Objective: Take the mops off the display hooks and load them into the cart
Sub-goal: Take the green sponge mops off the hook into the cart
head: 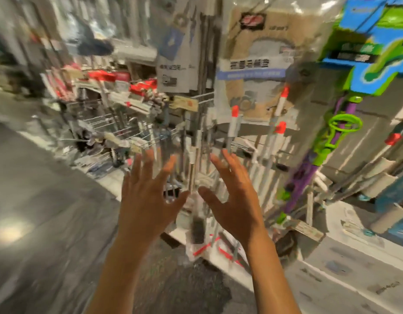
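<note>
The view is blurred by motion. Both of my hands are raised in front of a shop display of mops. My left hand (148, 196) has its fingers spread and holds nothing. My right hand (232, 189) is spread the same way and is empty too. Between and beyond them hang white and grey mop poles (193, 159). Behind the poles hangs a bagged beige mop head (252, 71) with a blue label band. Two white poles with orange-red tips (235, 120) lean below it. A purple and green mop (327, 146) hangs to the right. No cart can be made out clearly.
Wire shelves (119, 123) with red-labelled goods stretch away at the left. A blue and green package (377, 46) hangs at the top right. A white base shelf (345, 268) runs along the bottom right, and grey floor (37, 211) fills the left.
</note>
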Action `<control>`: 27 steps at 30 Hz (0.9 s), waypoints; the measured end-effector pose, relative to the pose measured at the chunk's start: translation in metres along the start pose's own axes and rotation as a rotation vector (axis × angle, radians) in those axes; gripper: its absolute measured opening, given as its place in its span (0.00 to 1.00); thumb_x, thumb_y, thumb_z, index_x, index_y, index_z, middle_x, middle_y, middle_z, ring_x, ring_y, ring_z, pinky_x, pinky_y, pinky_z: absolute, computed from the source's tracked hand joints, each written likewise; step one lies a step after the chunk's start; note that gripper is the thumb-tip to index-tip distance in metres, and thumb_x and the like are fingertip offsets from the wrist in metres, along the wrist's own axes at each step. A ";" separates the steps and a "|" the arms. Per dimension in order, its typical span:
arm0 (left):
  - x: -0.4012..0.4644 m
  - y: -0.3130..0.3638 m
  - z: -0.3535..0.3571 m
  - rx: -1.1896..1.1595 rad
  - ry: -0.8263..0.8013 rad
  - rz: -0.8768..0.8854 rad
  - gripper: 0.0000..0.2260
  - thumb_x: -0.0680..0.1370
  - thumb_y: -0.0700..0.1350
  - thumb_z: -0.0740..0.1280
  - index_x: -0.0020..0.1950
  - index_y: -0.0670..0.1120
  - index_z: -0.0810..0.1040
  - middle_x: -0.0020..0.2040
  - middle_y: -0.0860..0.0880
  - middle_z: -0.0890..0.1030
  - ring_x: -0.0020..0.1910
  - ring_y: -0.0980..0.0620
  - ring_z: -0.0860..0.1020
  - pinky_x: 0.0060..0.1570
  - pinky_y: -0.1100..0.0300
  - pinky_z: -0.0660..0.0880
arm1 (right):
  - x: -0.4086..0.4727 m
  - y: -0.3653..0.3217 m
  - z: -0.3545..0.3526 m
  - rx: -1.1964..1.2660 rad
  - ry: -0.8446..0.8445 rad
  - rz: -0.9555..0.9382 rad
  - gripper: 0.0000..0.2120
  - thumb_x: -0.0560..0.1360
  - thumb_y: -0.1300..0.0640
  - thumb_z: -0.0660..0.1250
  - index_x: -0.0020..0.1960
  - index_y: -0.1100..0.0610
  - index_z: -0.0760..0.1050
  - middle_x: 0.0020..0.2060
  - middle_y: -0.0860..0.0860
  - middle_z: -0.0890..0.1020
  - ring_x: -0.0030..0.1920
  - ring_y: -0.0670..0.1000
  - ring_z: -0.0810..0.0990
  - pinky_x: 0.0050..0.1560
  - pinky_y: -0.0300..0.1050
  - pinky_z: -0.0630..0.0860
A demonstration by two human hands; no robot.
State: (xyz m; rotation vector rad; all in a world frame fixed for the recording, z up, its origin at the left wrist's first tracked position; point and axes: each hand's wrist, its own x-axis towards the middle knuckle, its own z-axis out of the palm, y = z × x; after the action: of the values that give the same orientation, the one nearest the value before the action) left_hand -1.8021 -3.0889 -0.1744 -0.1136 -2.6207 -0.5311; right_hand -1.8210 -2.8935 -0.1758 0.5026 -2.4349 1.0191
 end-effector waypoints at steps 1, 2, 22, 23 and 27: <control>-0.008 -0.016 -0.011 0.009 0.005 -0.035 0.36 0.73 0.70 0.56 0.79 0.59 0.59 0.82 0.44 0.53 0.81 0.42 0.49 0.76 0.37 0.56 | 0.001 -0.015 0.014 0.030 -0.010 -0.023 0.37 0.75 0.26 0.51 0.77 0.46 0.65 0.79 0.48 0.62 0.79 0.52 0.58 0.74 0.59 0.65; -0.019 -0.038 -0.026 0.025 0.018 -0.079 0.35 0.74 0.69 0.58 0.80 0.59 0.58 0.82 0.45 0.53 0.81 0.43 0.49 0.76 0.37 0.56 | 0.001 -0.035 0.032 0.056 -0.022 -0.061 0.37 0.75 0.26 0.53 0.76 0.47 0.67 0.78 0.49 0.64 0.79 0.52 0.59 0.74 0.60 0.66; -0.255 -0.309 -0.224 0.190 0.245 -0.763 0.34 0.77 0.67 0.61 0.80 0.58 0.58 0.82 0.45 0.53 0.81 0.42 0.50 0.77 0.39 0.56 | -0.060 -0.338 0.290 0.272 -0.594 -0.423 0.33 0.75 0.30 0.55 0.77 0.39 0.61 0.79 0.42 0.59 0.79 0.46 0.56 0.75 0.52 0.62; -0.262 -0.313 -0.228 0.193 0.259 -0.794 0.34 0.77 0.66 0.62 0.80 0.58 0.58 0.82 0.45 0.53 0.81 0.42 0.50 0.77 0.40 0.55 | -0.063 -0.345 0.298 0.287 -0.616 -0.447 0.33 0.75 0.30 0.56 0.77 0.39 0.61 0.79 0.42 0.59 0.79 0.46 0.56 0.74 0.52 0.61; -0.288 -0.335 -0.246 0.200 0.264 -0.956 0.35 0.77 0.63 0.66 0.81 0.60 0.55 0.83 0.48 0.49 0.82 0.44 0.45 0.78 0.43 0.51 | -0.070 -0.382 0.332 0.345 -0.734 -0.524 0.34 0.74 0.29 0.54 0.77 0.41 0.62 0.79 0.44 0.59 0.79 0.48 0.56 0.76 0.53 0.62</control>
State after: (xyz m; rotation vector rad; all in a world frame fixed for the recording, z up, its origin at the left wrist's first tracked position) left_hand -1.4971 -3.4898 -0.2207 1.2237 -2.3063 -0.5165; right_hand -1.6635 -3.3788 -0.2023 1.7894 -2.4468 1.1436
